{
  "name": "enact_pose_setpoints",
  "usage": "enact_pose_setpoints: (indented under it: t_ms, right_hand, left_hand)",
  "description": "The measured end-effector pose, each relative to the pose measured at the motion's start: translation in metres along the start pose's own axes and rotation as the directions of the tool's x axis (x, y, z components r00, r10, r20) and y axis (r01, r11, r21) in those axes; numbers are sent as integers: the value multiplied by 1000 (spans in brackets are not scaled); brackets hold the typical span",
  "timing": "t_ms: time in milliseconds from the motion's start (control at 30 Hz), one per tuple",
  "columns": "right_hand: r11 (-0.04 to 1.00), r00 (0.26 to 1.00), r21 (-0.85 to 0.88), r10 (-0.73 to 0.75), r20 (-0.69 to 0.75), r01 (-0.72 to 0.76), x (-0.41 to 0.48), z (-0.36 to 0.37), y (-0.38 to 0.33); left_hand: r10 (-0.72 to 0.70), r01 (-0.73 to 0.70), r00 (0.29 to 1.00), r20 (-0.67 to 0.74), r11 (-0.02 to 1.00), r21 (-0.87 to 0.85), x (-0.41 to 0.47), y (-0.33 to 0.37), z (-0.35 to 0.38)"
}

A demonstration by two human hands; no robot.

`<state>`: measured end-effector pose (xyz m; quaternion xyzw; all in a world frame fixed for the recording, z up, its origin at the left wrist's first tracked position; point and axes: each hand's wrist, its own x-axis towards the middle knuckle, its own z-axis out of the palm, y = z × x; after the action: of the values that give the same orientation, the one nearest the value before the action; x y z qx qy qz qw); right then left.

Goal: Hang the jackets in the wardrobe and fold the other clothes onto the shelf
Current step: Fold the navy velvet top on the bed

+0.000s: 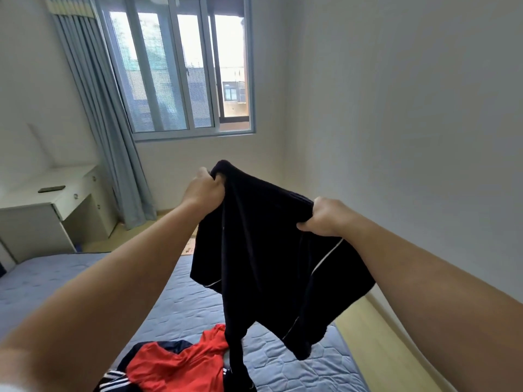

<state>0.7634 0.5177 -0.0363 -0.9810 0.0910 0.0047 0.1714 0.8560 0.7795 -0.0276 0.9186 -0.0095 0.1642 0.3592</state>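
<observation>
Home bedroom: mattress (184, 301), curtained window (181, 69)

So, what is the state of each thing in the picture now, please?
Black garment, unfolded, held up over the bed, hanging.
Left hand, grips its top edge.
Right hand, grips its top edge.
Red garment, crumpled on the bed.
Window, right side looks open.
Curtain, drawn aside.
Drawers, shut.

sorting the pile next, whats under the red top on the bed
A navy garment with white stripes shows under the red top, on the blue mattress. Most of it is covered; the hanging black shorts hide the top's right edge.
</observation>
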Motion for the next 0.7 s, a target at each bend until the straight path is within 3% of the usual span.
enact_pose_setpoints:
  t_ms: [67,133,167,233,300,400,500,567,633,700]
  right_hand:
    - [986,1000,169,6,21,-10,-1,0,-6]
    - [866,977,495,-43,210,-69,-5,-2,-16]
    - [769,950,628,-93,299,-122,-8,-4,-22]
    - [543,916,816,-194,350,-196,-9,-8,-33]
    - [284,939,943,-241,244,-173,-5,-11,-44]
    - [-68,993,993,-81,86,-92,4,-9,-56]
    - [-136,990,988,108,90,-75,13,5,-55]
    - [-185,972,981,211,106,-67,19,15,-50]
    - [-223,949,972,286,134,-70,25,20,-47]
    - [-250,931,964,324,170,-89,28,20,-46]
  left_hand:
    - [-131,146,987,89,971,-190,1,0,3]
    - [-196,272,956,218,871,-410,-2,2,7]
    - [-165,276,948,271,852,-445,-3,2,10]
    - [-49,177,937,345,920,-350,-10,-2,19]
    - [19,57,942,334,974,-218,-26,-9,33]
    - [54,21,978,200,935,-355,-66,-17,53]
    - [44,184,945,325,749,-637,-112,-22,59]
    - [164,271,865,474,643,-716,-132,-33,64]
    - [179,282,838,515,666,-691,-149,-49,76]
    - [126,210,869,478,781,-589,-167,-70,95]
